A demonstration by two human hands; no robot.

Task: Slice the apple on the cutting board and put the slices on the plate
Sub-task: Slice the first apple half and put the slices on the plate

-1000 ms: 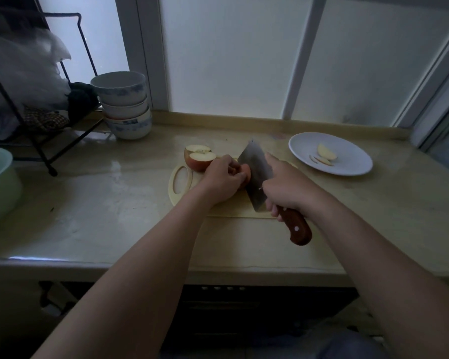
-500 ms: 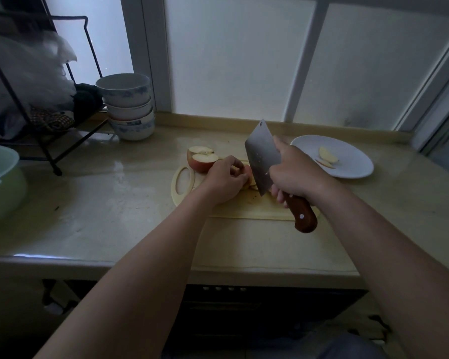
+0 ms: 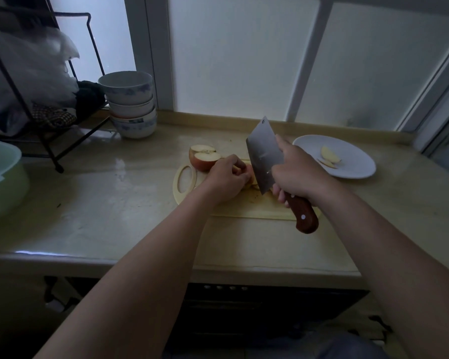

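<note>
A pale yellow cutting board (image 3: 244, 207) lies on the counter. Two cut apple pieces (image 3: 204, 158) stand at its far left end. My left hand (image 3: 227, 178) curls over a small apple piece (image 3: 250, 174) on the board, mostly hiding it. My right hand (image 3: 296, 172) grips a cleaver (image 3: 263, 154) by its wooden handle (image 3: 303, 215); the blade is tilted up, its heel just right of the held piece. A white plate (image 3: 353, 167) to the right carries two apple slices (image 3: 329, 156).
Stacked bowls (image 3: 131, 104) stand at the back left beside a black wire rack (image 3: 49, 125) with bags and cloth. A green basin (image 3: 3, 177) sits at the far left edge. The window sill runs behind the board. The counter's front edge is near me.
The cleaver blade has risen from low on the apple piece to a raised, tilted position. My left hand stays on the piece. The camera view shifted slightly.
</note>
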